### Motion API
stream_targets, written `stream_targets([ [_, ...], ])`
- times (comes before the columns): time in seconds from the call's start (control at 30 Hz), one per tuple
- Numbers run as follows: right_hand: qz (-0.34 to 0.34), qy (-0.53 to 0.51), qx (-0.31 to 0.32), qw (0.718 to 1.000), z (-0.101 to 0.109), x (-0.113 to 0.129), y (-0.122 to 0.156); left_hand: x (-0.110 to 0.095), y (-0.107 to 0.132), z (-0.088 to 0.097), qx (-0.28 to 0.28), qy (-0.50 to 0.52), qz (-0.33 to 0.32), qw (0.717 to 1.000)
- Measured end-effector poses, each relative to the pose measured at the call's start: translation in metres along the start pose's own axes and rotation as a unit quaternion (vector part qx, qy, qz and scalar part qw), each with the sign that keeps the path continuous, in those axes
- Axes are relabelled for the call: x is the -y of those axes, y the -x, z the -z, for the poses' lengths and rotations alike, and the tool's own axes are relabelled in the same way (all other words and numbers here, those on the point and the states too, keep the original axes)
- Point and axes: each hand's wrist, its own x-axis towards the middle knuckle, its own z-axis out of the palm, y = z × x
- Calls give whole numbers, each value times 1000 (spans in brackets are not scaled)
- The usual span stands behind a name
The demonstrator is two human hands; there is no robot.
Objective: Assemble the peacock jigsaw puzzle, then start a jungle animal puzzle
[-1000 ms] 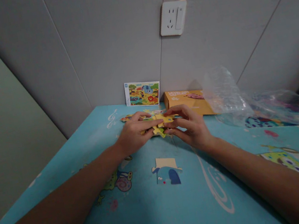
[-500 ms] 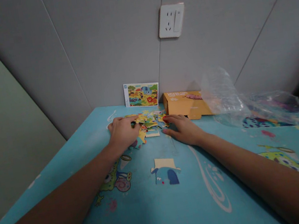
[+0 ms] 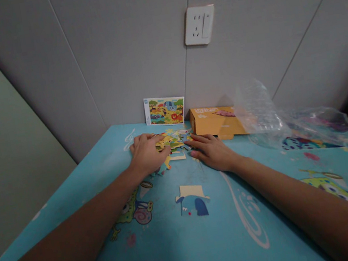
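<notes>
A pile of colourful puzzle pieces (image 3: pixel 177 139) lies near the back of the blue table. My left hand (image 3: pixel 146 154) is at the pile's left side, its thumb and fingers closed around the edge of several pieces. From the right, my right hand (image 3: pixel 210 152) rests with fingers stretched out, fingertips touching the pile's right edge. Closer to me, apart from both hands, a blue elephant puzzle section (image 3: pixel 193 205) with a cream upper part lies flat. Some pieces are hidden under my left hand.
A picture card (image 3: pixel 166 110) leans on the wall behind the pile. An orange box (image 3: pixel 214 121) stands to its right, beside crumpled clear plastic wrap (image 3: pixel 259 109). A socket panel (image 3: pixel 199 25) is on the wall. Cartoon prints cover the table (image 3: pixel 168 256).
My left hand has shifted slightly right, further over the pieces. My right fingertips have moved a little left, and the red patch beside them no longer shows.
</notes>
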Motion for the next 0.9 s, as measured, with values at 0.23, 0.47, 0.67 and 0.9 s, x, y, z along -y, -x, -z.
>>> stream_targets([
  [0.23,-109,36,-45,992,11,0,-2,0,4,0,54,-23,-47,997],
  [0.47,-32,-10,-51,998,1,1,-1,1,5,-2,90,-33,-67,993],
  [0.67,-76,-14,-24,997,1,1,-1,1,5,-1,101,-29,-62,993],
  [0.9,-131,24,-26,991,12,2,0,5,2,-3,93,-18,-65,993],
])
